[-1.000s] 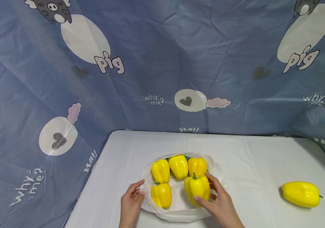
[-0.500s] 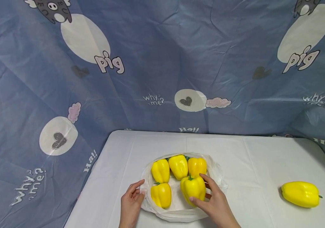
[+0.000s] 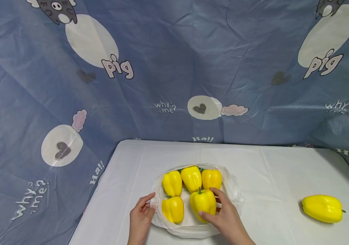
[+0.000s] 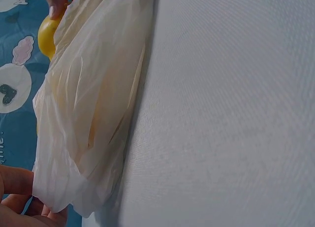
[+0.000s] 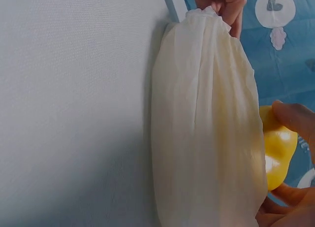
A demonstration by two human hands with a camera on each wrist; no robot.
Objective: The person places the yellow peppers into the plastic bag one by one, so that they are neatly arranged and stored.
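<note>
My right hand (image 3: 227,217) grips a yellow bell pepper (image 3: 203,203), stem up, over the front right part of an open white plastic bag (image 3: 192,232). In the right wrist view the pepper (image 5: 278,153) sticks up past the bag's rim, between thumb and fingers. On the bag's left edge, my left hand (image 3: 142,217) pinches the thin plastic. Inside lie several more yellow bell peppers: one front left (image 3: 173,210), others along the back (image 3: 191,179). From the left wrist the bag's wall (image 4: 93,104) hides most of the contents.
Far to the right, another yellow bell pepper (image 3: 322,208) lies on its side on the white-covered table (image 3: 272,177). Blue printed cloth (image 3: 174,68) hangs behind the table and along its left side.
My right hand has shifted left with the bell pepper, bringing it nearer the front left pepper in the bag. The left hand has kept its place on the bag's edge.
</note>
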